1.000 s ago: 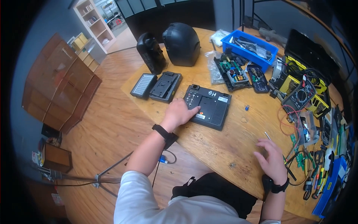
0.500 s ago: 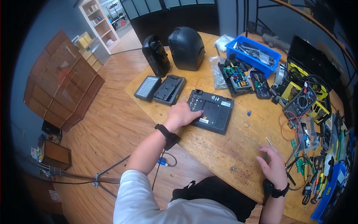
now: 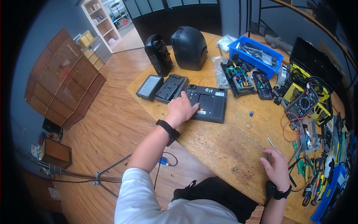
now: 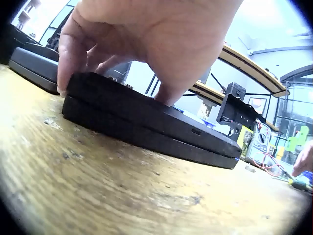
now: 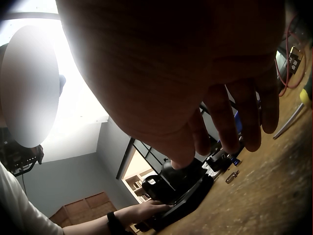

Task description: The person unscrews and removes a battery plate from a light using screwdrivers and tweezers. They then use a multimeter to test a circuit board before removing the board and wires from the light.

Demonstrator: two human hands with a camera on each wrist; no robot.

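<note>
In the head view a flat black electronic device [image 3: 212,106] with connectors, vents and white lettering lies on the table. My left hand [image 3: 180,109] grips its left end; the left wrist view shows the thumb [image 4: 168,93] on top and fingers [image 4: 71,73] over the far edge. The device's near side [image 4: 146,120] is tilted in that view. My right hand [image 3: 276,168] hovers low near the table's right side, fingers relaxed and holding nothing. Beside its fingertips a screwdriver [image 5: 305,95] with a yellow handle lies on the table.
Left of the device stand an LED panel [image 3: 150,86] and a black battery plate housing [image 3: 172,88]. Two black cases [image 3: 189,48] are behind. Opened circuit boards [image 3: 238,78], a blue bin [image 3: 280,63], a multimeter [image 3: 302,100] and many tools crowd the right.
The device has turned slightly and shifted away and left under my left hand, whose fingers now reach further along its left edge. The right hand stays nearly in place.
</note>
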